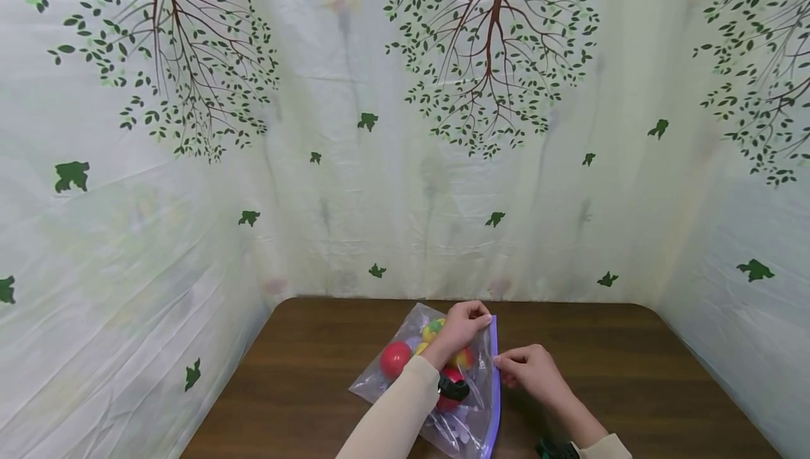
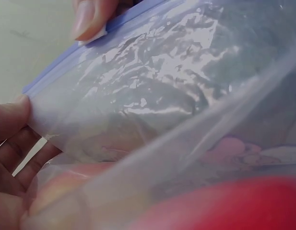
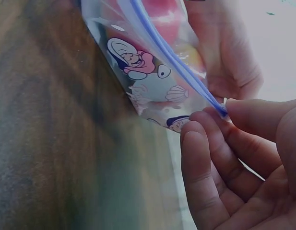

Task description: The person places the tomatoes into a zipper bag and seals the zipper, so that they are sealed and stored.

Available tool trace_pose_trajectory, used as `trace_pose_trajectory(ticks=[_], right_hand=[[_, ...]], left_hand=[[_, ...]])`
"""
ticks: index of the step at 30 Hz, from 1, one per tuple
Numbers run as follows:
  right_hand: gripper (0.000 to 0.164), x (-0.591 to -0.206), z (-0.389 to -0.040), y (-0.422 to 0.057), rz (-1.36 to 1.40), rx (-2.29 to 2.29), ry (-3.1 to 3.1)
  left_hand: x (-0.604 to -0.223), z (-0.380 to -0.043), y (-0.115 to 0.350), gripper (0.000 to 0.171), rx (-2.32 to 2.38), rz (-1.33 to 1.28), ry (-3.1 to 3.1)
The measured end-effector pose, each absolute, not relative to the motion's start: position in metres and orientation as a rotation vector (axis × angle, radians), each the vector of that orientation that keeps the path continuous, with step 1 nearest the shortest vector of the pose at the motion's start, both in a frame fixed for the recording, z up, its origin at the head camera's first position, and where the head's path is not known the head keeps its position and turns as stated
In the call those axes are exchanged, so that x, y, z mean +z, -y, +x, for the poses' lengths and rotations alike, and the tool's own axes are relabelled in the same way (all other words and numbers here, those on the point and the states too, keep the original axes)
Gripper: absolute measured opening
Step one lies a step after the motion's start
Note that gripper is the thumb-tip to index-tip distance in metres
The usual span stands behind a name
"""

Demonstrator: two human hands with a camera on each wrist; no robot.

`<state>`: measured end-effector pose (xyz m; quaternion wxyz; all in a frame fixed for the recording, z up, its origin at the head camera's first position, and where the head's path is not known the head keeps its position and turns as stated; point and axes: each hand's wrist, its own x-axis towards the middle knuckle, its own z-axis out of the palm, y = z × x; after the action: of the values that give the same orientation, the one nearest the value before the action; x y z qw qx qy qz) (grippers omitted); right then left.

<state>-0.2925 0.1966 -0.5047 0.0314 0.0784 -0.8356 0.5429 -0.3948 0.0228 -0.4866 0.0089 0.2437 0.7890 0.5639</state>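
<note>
A clear zip bag [image 1: 414, 318] with a purple zip strip [image 1: 496, 403] lies on the table, printed with cartoon figures [image 3: 137, 60]. Through the plastic show a round red fruit-like piece [image 1: 395, 359], a yellow-and-green one [image 1: 432, 330] and other red and yellow ones. My left hand [image 1: 465, 325] reaches across the bag and pinches the far end of the strip between thumb and fingers. Lower along the same strip, my right hand [image 1: 531, 371] pinches the zip at a small white slider [image 2: 93, 38]. Part of the bag's contents is hidden by my left forearm.
The brown wooden table [image 1: 607, 375] extends to both sides of the bag. A pale curtain [image 1: 430, 248] printed with trees and leaves hangs behind it and along both sides. Dark bands [image 1: 454, 387] sit on both wrists.
</note>
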Motion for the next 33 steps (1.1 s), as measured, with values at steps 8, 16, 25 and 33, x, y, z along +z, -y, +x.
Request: trace_pose_trajectory(ticks=[8, 16, 25, 33], right_hand=[[0.025, -0.51, -0.286, -0.197, 0.276, 1.681, 2.587], [0.024, -0.515, -0.282, -0.199, 0.291, 1.674, 2.61], [0.023, -0.514, -0.277, -0.199, 0.276, 1.671, 2.653], [0.022, -0.516, -0.272, -0.199, 0.346, 1.737, 2.611]], left_hand=[[-0.492, -0.397, -0.023, 0.011, 1.758, 0.768, -2.478], [-0.494, -0.397, -0.024, 0.01, 1.759, 0.782, -2.485], [-0.491, -0.396, -0.024, 0.01, 1.747, 0.792, -2.494], [-0.49, -0.396, -0.023, 0.011, 1.761, 0.793, -2.478]])
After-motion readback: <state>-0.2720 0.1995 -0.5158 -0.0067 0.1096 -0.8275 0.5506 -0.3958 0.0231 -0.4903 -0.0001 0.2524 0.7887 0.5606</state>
